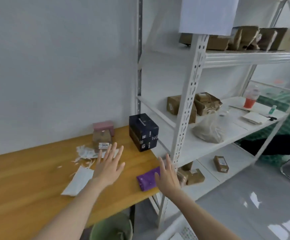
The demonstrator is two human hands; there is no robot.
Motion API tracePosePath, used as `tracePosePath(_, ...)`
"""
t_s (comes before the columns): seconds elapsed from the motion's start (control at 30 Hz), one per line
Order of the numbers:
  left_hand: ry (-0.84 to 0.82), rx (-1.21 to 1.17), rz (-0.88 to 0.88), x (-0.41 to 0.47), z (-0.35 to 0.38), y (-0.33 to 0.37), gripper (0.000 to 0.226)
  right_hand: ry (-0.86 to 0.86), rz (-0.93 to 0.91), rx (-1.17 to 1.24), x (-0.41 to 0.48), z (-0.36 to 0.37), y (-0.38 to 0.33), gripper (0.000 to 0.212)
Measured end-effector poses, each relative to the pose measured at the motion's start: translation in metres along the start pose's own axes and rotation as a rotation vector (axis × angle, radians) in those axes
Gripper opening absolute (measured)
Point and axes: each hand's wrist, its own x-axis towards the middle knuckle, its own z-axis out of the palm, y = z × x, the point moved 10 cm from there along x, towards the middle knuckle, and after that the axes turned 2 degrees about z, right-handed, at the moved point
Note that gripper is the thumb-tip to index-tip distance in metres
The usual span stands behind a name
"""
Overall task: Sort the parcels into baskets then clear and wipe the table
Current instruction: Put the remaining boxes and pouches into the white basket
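One purple parcel [146,180], long axis toward shelving [189,108], right hand [168,177] over it

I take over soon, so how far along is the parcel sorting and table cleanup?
Early. Nothing looks sorted yet. Both hands are empty: the left hand hovers near the paper scraps, the right hand reaches over the purple parcel. Remaining: the black box, brown parcel, white parcel and scraps all sit on the table, which is unwiped.
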Motion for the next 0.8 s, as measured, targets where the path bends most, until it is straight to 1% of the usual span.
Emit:
tracePosePath(0.03,-0.02,-0.002,-0.025,0.01,-0.005,-0.03,0.062,0.004,-0.012,0.012,0.018,0.009,-0.027,0.063)
tracePosePath(0.13,-0.078,-0.041,-0.074,0.031,-0.004,-0.066,0.061,0.0,-0.022,0.029,0.052,0.023,-0.062,0.064)
tracePosePath(0.2,-0.1,-0.034,-0.067,0.048,0.0,-0.085,0.06,-0.018,-0.014,0.031,0.079,0.035,-0.08,0.065)
tracePosePath(0.27,-0.128,-0.009,-0.029,0.064,0.005,-0.089,0.06,-0.042,-0.005,0.01,0.099,0.041,-0.088,0.064)
tracePosePath(0.47,-0.195,0.013,0.031,0.132,0.025,-0.077,0.058,-0.219,0.117,-0.021,0.17,0.062,-0.061,0.065)
tracePosePath(0.63,-0.221,-0.048,0.062,0.189,0.04,-0.063,0.057,-0.242,0.134,-0.103,0.239,0.061,-0.037,0.066)
tracePosePath(0.67,-0.221,-0.069,0.05,0.207,0.044,-0.062,0.057,-0.241,0.121,-0.138,0.262,0.059,-0.035,0.066)
tracePosePath(0.8,-0.271,-0.125,0.016,0.255,0.058,-0.054,0.056,-0.278,0.125,-0.234,0.308,0.062,-0.028,0.066)
